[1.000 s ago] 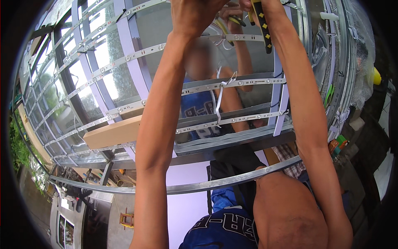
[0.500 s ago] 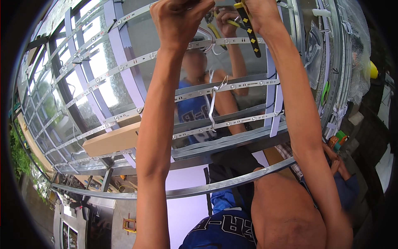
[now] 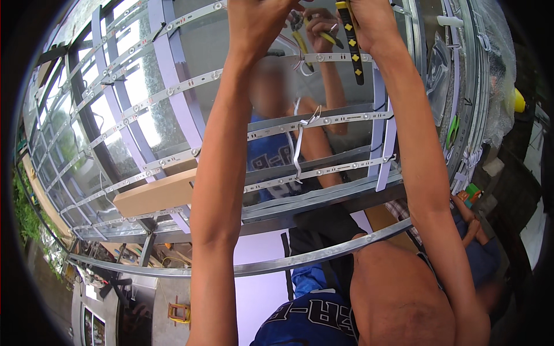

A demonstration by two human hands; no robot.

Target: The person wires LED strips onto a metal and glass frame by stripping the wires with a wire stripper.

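Observation:
At the top edge my right hand (image 3: pixel 371 26) is closed round pliers; their black handle with yellow marks (image 3: pixel 351 46) points down, and the jaws are out of the picture. My left hand (image 3: pixel 257 26) is beside it, fingers bent together and cut off by the top edge, so what they pinch cannot be made out. Both hands are over a shiny panel (image 3: pixel 352 138) that mirrors a hand and yellow-handled pliers. Across the panel run white LED strips (image 3: pixel 340 119) on lilac slats (image 3: pixel 378 98). A loose white wire (image 3: pixel 298 151) dangles between two lower strips.
A metal rail (image 3: pixel 271 265) curves past below my arms. A brown cardboard-coloured bar (image 3: pixel 156 195) lies across strips at left. Green-handled scissors (image 3: pixel 453 131) and clear plastic wrap (image 3: pixel 501 86) are at right. Another person's arms (image 3: pixel 470 228) show at lower right.
Both hands have shifted slightly to the right. The pliers' handle has swung to hang more upright, still in my right hand.

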